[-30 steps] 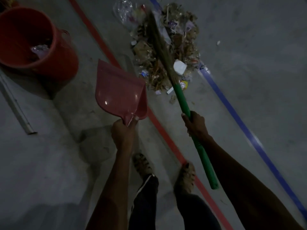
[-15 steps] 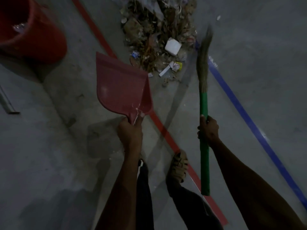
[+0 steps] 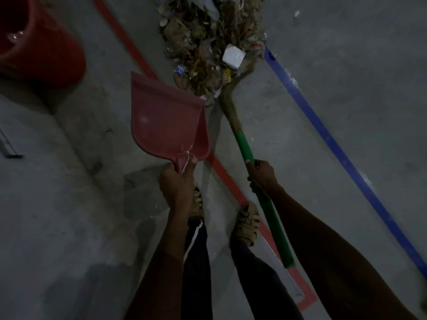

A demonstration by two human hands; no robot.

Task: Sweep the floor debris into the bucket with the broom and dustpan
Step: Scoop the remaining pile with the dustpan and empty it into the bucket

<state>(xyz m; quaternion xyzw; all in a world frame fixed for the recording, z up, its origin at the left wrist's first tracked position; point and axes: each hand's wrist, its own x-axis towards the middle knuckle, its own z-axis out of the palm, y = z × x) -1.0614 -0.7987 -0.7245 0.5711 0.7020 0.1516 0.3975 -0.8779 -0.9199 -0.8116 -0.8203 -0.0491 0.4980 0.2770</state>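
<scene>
The left hand (image 3: 176,188) has its fingers wrapped round the handle of the pink dustpan (image 3: 165,121), its lip just beside the debris pile (image 3: 208,47). The right hand (image 3: 262,175) grips the green broom (image 3: 245,148), bristles against the pile's near edge. The red bucket (image 3: 44,49) sits well left of the pile.

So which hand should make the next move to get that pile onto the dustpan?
Probably the right hand: it grips the broom, whose bristles lie against the debris pile's right edge, opposite the dustpan. The left hand holds the pan's lip at the pile's near edge, so it mainly steadies.
</scene>
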